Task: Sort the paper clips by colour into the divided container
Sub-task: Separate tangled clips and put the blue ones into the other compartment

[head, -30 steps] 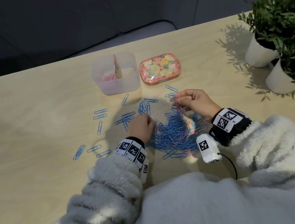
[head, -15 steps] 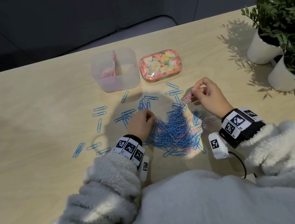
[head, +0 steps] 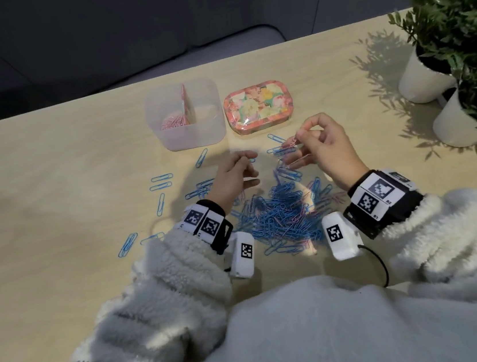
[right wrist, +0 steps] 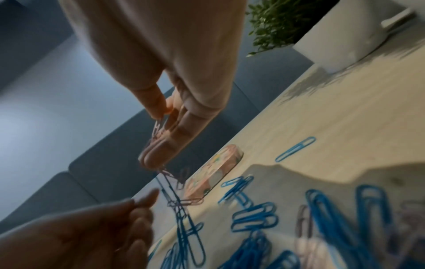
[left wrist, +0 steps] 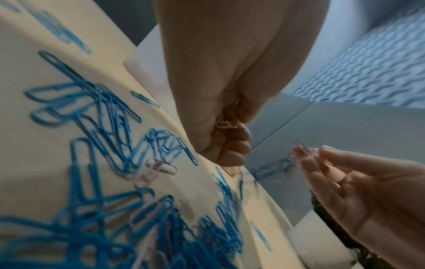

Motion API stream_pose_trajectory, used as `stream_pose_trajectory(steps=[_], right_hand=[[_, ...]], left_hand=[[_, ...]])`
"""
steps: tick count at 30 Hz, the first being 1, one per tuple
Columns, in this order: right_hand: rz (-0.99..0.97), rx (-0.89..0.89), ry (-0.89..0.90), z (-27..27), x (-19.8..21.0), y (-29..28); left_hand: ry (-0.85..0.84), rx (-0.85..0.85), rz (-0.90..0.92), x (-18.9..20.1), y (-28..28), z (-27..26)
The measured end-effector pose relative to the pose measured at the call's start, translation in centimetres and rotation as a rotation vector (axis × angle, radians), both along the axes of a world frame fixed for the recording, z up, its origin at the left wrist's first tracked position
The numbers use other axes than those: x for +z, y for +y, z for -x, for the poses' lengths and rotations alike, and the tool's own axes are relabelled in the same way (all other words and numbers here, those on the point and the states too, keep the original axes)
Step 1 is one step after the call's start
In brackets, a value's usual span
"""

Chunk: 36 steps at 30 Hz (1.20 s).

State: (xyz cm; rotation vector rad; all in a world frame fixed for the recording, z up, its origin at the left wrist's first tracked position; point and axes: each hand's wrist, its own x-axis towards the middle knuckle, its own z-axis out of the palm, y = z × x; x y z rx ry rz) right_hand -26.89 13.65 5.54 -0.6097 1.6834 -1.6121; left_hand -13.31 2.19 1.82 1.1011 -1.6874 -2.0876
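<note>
A heap of blue paper clips [head: 281,217] with a few pink ones mixed in lies on the table in front of me. The clear divided container [head: 208,94] stands behind it, with pink clips [head: 172,123] in its left compartment. My right hand [head: 298,143] is raised above the heap and pinches pink paper clips [right wrist: 161,125] between thumb and fingers. A tangle of clips [right wrist: 177,202] dangles from them. My left hand [head: 248,170] hovers just left of it, its fingers curled round a few pink clips [left wrist: 226,125].
A floral tin [head: 258,106] sits right of the container. Loose blue clips [head: 160,182] are scattered to the left of the heap. Two white pots with plants [head: 426,79] stand at the far right of the table.
My right hand has risen off the heap with pink clips and moved away from me. My left hand has lifted from the heap and moved forward toward the right hand.
</note>
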Motion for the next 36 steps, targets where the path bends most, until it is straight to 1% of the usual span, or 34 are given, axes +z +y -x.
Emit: stream_pose_trajectory(steps=[1,2,5,7,8,10,13,15,17,18,20,21,22,25,28,31,33,36], right_hand=[[-0.008,0.021,0.001,-0.3,0.1,-0.3],[-0.01,0.034,-0.002,-0.5,0.1,-0.5],[0.013,0.043,-0.047,-1.0,0.5,-1.0],[0.026,0.024,-0.07,-1.0,0.4,-1.1],[0.028,0.008,-0.078,-0.9,0.3,-1.0],[0.001,-0.037,-0.076,-0.8,-0.2,-0.9],[-0.143,-0.075,0.031,-0.4,-1.2,-0.6],[-0.245,0.001,0.152,-0.3,-1.7,-0.4],[-0.292,0.156,0.249,-0.6,-1.8,-0.3],[-0.281,0.254,0.276,-0.9,-1.8,-0.2],[-0.2,0.422,0.221,-1.6,-1.8,-0.1],[-0.164,0.467,0.173,-1.9,-2.0,-0.1],[-0.156,0.475,0.149,-2.0,-2.1,0.0],[-0.218,0.404,0.194,-1.7,-2.5,0.1],[-0.247,0.389,0.196,-1.2,-2.7,0.4],[-0.222,0.353,0.08,-0.9,-3.0,0.6],[-0.196,0.322,-0.017,-0.6,-3.0,0.7],[-0.186,0.295,-0.097,-0.4,-3.1,0.6]], left_hand=[[0.0,-0.041,-0.025,0.2,0.3,0.3],[-0.013,-0.086,-0.004,0.5,0.7,0.5],[-0.08,-0.237,0.202,1.0,1.5,0.5],[-0.067,-0.299,0.331,0.6,1.6,0.3],[-0.056,-0.299,0.361,0.4,1.5,0.1],[-0.032,-0.248,0.337,0.2,1.2,-0.3],[-0.011,-0.19,0.301,0.1,1.0,-0.5],[0.009,-0.179,0.294,0.3,1.0,-0.6],[0.006,-0.19,0.303,0.5,1.1,-0.5],[0.008,-0.205,0.31,0.6,1.2,-0.5],[0.014,-0.221,0.302,0.7,1.3,-0.5],[0.012,-0.216,0.301,0.6,1.4,-0.5],[0.004,-0.205,0.312,0.4,1.4,-0.5],[-0.05,-0.173,0.386,-0.1,1.2,-0.7],[-0.086,-0.257,0.473,-0.2,0.7,-1.1],[-0.114,-0.326,0.521,-0.1,0.4,-1.3],[-0.106,-0.307,0.519,0.0,0.3,-1.4],[-0.086,-0.271,0.457,0.2,0.2,-1.5]])
